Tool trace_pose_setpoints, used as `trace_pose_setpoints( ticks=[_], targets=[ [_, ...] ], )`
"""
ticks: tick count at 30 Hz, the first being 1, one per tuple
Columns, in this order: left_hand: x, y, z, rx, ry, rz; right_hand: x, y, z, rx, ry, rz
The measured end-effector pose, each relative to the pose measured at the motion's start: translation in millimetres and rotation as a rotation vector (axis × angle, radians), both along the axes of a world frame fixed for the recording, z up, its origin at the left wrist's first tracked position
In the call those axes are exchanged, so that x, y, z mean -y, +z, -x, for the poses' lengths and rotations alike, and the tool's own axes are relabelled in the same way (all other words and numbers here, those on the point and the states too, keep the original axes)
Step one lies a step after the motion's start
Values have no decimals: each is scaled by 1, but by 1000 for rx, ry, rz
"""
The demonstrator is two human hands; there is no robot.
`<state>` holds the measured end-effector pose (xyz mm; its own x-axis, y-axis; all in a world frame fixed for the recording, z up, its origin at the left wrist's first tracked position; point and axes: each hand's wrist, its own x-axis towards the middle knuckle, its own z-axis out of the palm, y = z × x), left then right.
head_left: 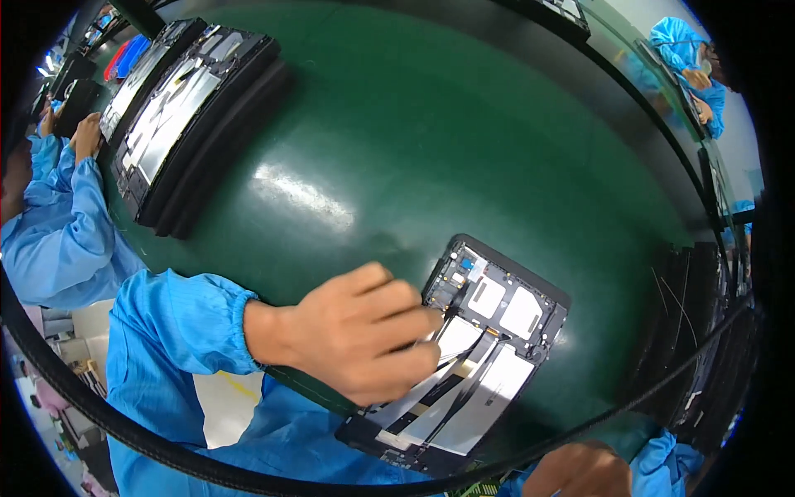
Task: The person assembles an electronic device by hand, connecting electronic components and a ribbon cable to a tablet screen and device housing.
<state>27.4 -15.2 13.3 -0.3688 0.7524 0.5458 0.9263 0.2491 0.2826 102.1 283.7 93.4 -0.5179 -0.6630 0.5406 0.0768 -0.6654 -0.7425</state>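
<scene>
Left hand [356, 335] was over the open tablet [464, 356] on the green belt [397, 141], fingers [406, 319] curled nearly closed, tips pinched at a thin flat cable [447, 369] near its middle. Right hand [580, 472] sat at the lower edge, just beside the tablet; grip couldn't be told. Stacked tablets [178, 108] lay far left.

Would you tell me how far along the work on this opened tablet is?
Done: the tablet lies open on the green belt, boards and flat cables exposed. In hand: the left hand pinches at a cable by its upper edge; the right hand waits at the bottom. Left: two more tablets lie stacked up the belt.
</scene>
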Motion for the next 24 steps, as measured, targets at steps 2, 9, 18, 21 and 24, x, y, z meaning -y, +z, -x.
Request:
trace_pose_setpoints(
  ticks=[2, 9, 18, 21, 24],
  targets=[
    [3, -1, -5, -42, -144, -64, 0, -3, 2, 32, 67, 2],
    [14, -1, 4, -36, -529, -182, -9, -10, 10, 31, 163, -31],
    [33, -9, 3, -165, -646, -201, 59, -33, -4, -578, -865, -1165],
    [35, -7, 1, -169, -677, -185, 68, -42, -2, -613, -794, -1144],
    [35, -10, 2, -194, -703, -176, 72, -48, 1, -608, -760, -1133]
  ],
)
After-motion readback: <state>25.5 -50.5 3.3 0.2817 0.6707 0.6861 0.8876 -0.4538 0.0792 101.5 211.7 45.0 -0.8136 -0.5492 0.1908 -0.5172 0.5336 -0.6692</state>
